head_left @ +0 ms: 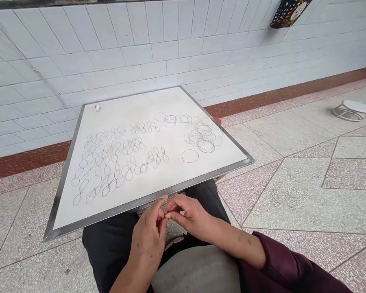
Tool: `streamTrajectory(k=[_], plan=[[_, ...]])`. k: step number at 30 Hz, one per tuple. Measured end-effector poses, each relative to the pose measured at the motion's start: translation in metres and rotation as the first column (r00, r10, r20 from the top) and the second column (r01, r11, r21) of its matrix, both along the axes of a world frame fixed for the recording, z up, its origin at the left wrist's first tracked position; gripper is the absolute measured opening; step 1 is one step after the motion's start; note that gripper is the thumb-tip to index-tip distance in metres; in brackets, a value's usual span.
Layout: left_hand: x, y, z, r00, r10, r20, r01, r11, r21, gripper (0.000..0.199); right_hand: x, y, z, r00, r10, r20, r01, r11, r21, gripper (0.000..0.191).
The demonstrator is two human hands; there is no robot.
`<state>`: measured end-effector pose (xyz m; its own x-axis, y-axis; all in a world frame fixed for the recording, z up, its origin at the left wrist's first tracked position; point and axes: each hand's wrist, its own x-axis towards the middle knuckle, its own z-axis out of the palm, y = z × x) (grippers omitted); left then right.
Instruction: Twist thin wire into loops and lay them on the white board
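Above my lap, just off the table's near edge, my left hand and my right hand meet with their fingertips pinched together. A fine strand of what looks like a thin wire loop shows between the fingers; most of it is hidden. A tan wrap covers the tip of a left finger. On the white table lie rows of thin wire loops twisted into figure eights. Round, untwisted wire rings lie to the right, several overlapping in a loose pile.
A small white and red item sits in the table's far left corner. The table has a raised-looking metal edge and stands against a white tiled wall. A low white stool is on the floor at right.
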<state>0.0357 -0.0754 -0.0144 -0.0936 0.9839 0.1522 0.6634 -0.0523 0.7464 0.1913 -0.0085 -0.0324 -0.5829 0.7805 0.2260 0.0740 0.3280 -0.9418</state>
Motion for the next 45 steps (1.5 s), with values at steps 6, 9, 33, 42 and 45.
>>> streamTrajectory(k=[6, 9, 33, 42, 45], plan=[[0.001, 0.004, -0.02, 0.999, 0.044, -0.011, -0.043, 0.996, 0.077, 0.036, -0.011, 0.003, -0.02, 0.992, -0.064, -0.104, 0.019, 0.922, -0.387, 0.017], [-0.003, 0.005, -0.027, 0.983, 0.087, 0.163, -0.082, 0.996, -0.036, 0.044, -0.011, 0.008, -0.025, 0.994, -0.012, -0.11, -0.038, 0.895, -0.445, 0.019], [0.002, 0.0, -0.031, 0.994, 0.057, 0.097, -0.06, 0.998, 0.032, 0.054, -0.011, 0.0, -0.001, 0.972, -0.127, 0.197, 0.159, 0.975, -0.154, 0.008], [0.002, 0.004, -0.044, 0.979, 0.07, 0.192, -0.086, 0.993, 0.076, 0.049, -0.017, 0.001, -0.022, 0.974, -0.17, 0.15, 0.195, 0.966, -0.169, 0.008], [-0.001, 0.004, -0.044, 0.896, 0.103, 0.432, -0.068, 0.993, -0.097, 0.059, -0.016, 0.008, -0.026, 0.997, -0.066, 0.043, 0.076, 0.95, -0.301, 0.005]])
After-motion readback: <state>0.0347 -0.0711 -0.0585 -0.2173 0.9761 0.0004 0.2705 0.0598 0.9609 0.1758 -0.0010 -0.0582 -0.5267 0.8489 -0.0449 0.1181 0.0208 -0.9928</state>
